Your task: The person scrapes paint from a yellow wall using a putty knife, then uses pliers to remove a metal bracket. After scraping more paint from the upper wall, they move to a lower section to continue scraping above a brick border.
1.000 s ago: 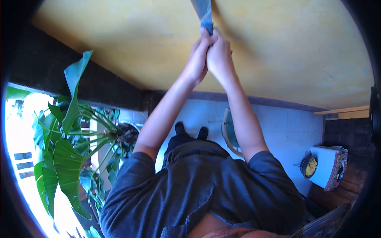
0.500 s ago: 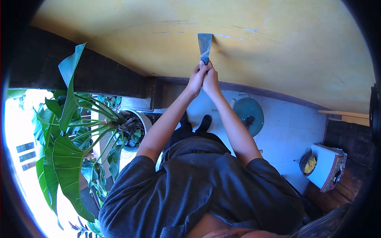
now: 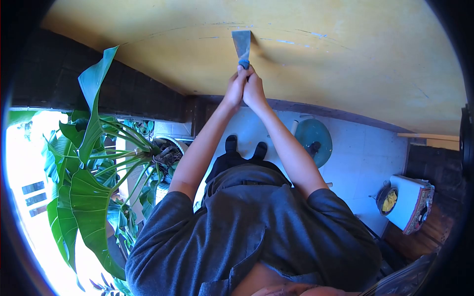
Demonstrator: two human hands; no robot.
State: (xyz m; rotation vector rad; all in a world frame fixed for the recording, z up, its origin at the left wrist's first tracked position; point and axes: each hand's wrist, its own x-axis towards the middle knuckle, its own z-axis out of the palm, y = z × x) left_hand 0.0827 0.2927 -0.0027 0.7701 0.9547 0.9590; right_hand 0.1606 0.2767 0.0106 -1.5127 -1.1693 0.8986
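A scraper [image 3: 242, 43] with a wide metal blade and a dark handle with a blue collar points up at the yellow wall [image 3: 345, 69]. Its blade edge lies at or very near the wall, just below thin scratches and pale chipped marks. My left hand [image 3: 235, 89] and my right hand [image 3: 254, 89] are wrapped together round the handle, which they mostly hide. Both arms are stretched out in front of me.
A large leafy plant [image 3: 91, 197] in a pot stands at the left. On the floor to the right is a round teal object [image 3: 316, 143]. Farther right, a bowl with yellow contents [image 3: 388, 201] sits beside a white box [image 3: 407, 202].
Both hands and the scraper have moved left and slightly up along the wall. Both feet now show more fully below.
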